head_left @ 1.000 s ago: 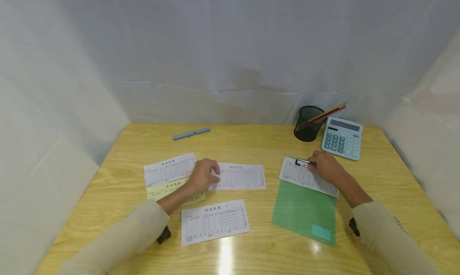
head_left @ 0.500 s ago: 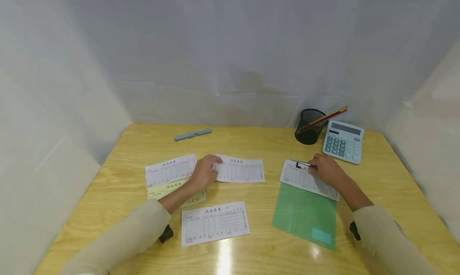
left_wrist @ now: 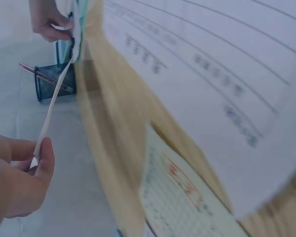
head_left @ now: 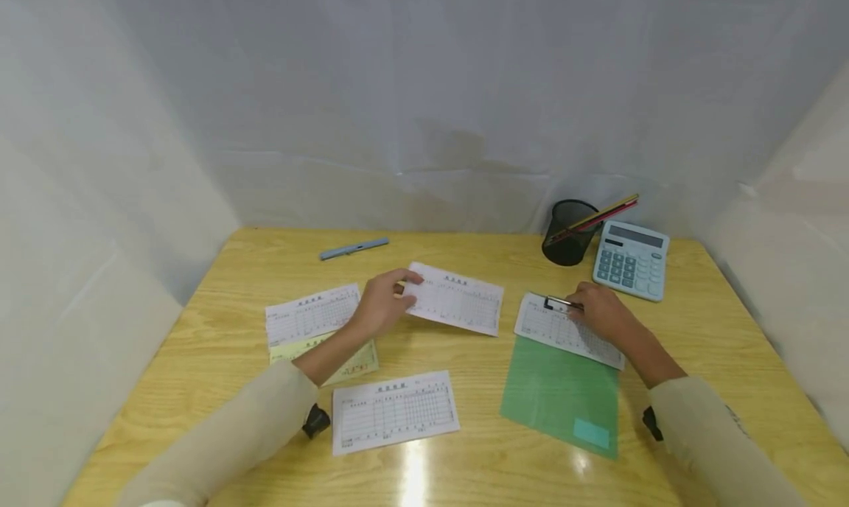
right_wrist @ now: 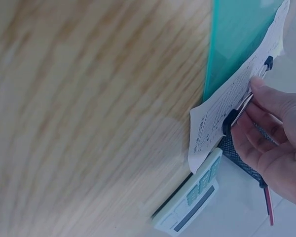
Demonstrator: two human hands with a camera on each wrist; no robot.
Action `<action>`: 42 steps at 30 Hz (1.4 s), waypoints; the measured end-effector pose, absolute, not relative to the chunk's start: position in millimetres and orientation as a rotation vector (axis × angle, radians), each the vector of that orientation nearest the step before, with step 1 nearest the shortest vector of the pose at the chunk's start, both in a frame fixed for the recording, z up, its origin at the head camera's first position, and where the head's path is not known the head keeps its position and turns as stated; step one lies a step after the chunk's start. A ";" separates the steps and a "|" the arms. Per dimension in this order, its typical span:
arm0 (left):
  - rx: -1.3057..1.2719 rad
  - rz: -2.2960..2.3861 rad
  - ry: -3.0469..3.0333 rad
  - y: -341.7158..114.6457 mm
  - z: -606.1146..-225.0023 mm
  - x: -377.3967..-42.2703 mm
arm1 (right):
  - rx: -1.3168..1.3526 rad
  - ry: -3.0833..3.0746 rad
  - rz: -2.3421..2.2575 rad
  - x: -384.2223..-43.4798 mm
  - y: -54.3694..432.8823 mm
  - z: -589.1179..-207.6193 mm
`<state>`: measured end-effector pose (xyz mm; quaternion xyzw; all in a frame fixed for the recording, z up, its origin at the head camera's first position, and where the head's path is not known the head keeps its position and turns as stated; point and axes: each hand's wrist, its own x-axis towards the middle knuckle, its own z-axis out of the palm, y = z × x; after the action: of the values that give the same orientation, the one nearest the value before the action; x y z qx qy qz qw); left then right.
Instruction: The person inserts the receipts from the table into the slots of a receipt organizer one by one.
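Note:
My left hand [head_left: 388,298] pinches the left end of a white printed slip [head_left: 460,298] between thumb and fingers, tilted with its right end lower. In the left wrist view the slip shows edge-on, running from the left hand [left_wrist: 27,177] toward the right one. My right hand [head_left: 600,309] grips the metal clip [head_left: 562,301] at the top of a green clipboard [head_left: 560,393]. Under that clip lies another white slip [head_left: 564,330] across the board's upper part. Thumb and fingers of the right hand [right_wrist: 276,133] squeeze the clip [right_wrist: 244,106] in the right wrist view.
White [head_left: 312,315] and yellow slips [head_left: 361,363] overlap at left; a further white slip [head_left: 396,413] lies in front. Behind are a blue pen [head_left: 354,248], a black mesh cup [head_left: 564,250] with pencils, and a light-blue calculator [head_left: 631,260]. A pale curtain hangs past the table's back edge.
My left hand has taken hold of the white slip, lifted it off the table and moved it right toward the clipboard. My right hand has stayed on the clip.

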<state>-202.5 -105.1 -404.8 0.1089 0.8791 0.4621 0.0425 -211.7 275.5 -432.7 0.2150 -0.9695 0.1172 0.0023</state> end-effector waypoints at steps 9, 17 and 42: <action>0.331 1.525 2.528 -66.3 -409.4 -204.4 | 0.682 -3.029 0.364 -209.1 275.9 -432.1; 0.373 1.469 2.457 -20.8 -419.0 -195.6 | 0.699 -3.014 0.348 -211.2 275.0 -433.0; 0.394 1.342 2.506 59.2 -444.6 -182.6 | 0.737 -2.945 0.399 -212.8 276.7 -433.8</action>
<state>-182.6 59.2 -444.6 0.1360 0.8652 0.4632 0.1356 -212.8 276.7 -433.8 0.2405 -0.9611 0.1301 0.0397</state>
